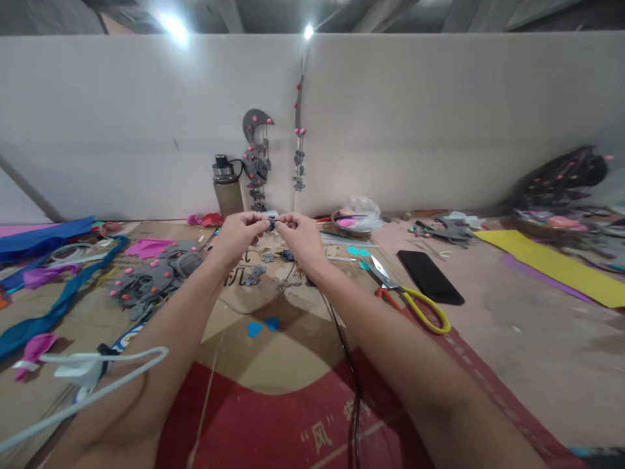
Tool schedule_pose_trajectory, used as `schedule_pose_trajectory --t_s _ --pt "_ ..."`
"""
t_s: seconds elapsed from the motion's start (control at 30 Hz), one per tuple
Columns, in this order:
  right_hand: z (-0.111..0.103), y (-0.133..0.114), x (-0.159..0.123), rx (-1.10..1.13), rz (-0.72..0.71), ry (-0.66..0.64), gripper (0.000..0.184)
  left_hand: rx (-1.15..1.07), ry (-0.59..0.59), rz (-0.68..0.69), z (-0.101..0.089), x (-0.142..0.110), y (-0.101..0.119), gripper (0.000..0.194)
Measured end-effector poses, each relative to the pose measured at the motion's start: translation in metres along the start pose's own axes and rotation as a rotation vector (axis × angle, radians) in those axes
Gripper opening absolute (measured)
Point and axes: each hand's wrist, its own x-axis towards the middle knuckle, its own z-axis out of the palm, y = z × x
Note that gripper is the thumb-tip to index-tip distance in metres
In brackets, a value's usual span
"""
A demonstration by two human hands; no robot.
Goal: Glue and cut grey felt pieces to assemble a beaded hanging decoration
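narrowly pinching a small dark piece [272, 224] with left hand [240, 233] and right hand [303, 240]; could drop among grey scraps [254, 275] nearby if gripped too loosely.

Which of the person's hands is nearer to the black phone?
Right. The right hand is left of the black phone; the left hand is farther left, beyond the right hand.

A small dark piece [272, 224] with a bluish tone — its exact outline too small and too covered by fingertips to tell — is pinched between the left hand [240, 233] and the right hand [301, 240], held up above the printed cardboard [234, 355] in the gap between them.
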Motion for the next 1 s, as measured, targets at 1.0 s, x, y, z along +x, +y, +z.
schedule_pose_trajectory --t_s 1.0 --pt "-0.017 0.004 0.002 -0.262 -0.085 -0.172 0.019 0.313 -0.007 0.029 -0.002 0.0 -0.004 0.02"
